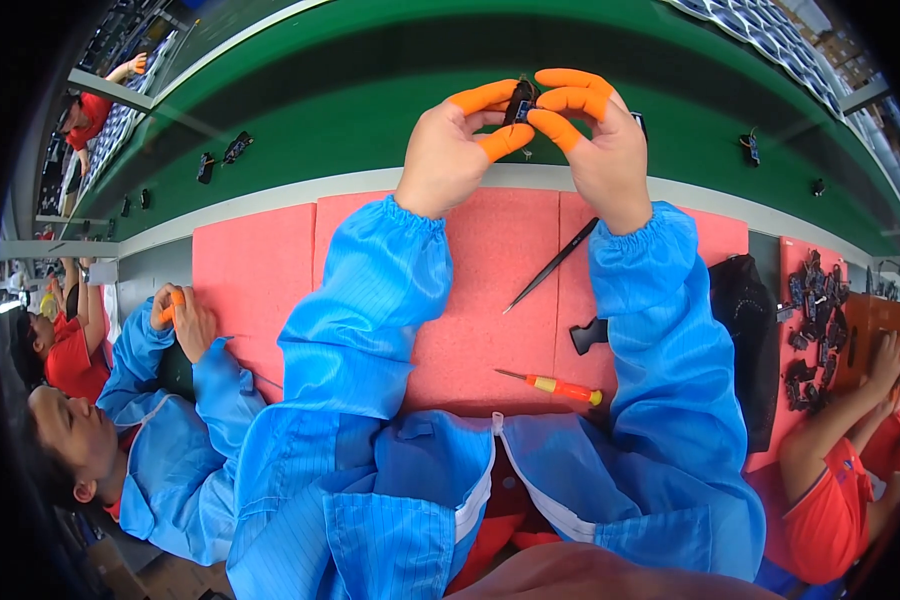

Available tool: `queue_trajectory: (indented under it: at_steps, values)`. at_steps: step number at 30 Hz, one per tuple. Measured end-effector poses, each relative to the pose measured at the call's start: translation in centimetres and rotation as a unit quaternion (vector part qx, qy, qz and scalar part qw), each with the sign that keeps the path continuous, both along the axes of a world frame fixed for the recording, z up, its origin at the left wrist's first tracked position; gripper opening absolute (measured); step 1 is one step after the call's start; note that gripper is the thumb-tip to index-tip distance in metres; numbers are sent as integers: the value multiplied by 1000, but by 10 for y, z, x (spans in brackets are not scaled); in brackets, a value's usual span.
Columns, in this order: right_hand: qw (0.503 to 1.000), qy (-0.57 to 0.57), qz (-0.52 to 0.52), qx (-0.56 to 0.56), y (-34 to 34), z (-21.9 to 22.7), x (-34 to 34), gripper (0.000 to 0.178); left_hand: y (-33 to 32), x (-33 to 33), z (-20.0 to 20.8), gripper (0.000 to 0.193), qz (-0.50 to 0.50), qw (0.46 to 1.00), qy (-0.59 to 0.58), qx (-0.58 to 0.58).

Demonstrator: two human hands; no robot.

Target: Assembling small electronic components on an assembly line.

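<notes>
Over the green conveyor belt (360,130), both my hands are raised with orange finger cots on the fingertips. Between them is a small black electronic part (521,102) with a bit of blue on it and thin wires. My left hand (452,150) pinches it from the left between thumb and fingers. From the other side my right hand (606,145) closes on it with thumb and forefinger. Below my hands, black tweezers (552,264) lie slantwise on the pink foam mat (370,215). A red and yellow screwdriver (550,385) rests nearer my body.
Several similar black parts sit on the belt, such as one assembly (750,148) at right. A black clip-like piece (588,336) lies by my right sleeve, beside a black bag (742,320). Far right, a heap of black parts (815,310) covers pink foam. Co-workers sit on both sides.
</notes>
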State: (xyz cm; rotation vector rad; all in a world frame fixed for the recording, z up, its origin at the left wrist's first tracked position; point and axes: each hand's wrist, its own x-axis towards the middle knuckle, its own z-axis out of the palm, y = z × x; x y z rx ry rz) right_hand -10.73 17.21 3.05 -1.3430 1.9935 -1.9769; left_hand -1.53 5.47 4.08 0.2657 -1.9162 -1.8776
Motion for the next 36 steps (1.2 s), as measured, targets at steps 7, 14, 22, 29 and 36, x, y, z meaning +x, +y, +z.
queue_trajectory:
  at_steps: [7,14,22,29,36]
  values:
    - [987,-143,11,-76,-2,6,11,15,11,0,6,38,18,998,39,36]
    - [988,-104,-21,-111,-1,6,12,17,14,0,3,39,15,996,83,41]
    - [993,49,-83,-68,1,5,9,20,11,-1,-1,40,0,995,96,7]
    - [974,-182,86,-103,8,18,2,34,5,3,2,40,-30,996,82,-26]
    - [972,-205,109,-13,18,22,-5,39,1,6,6,38,-54,996,51,-53]
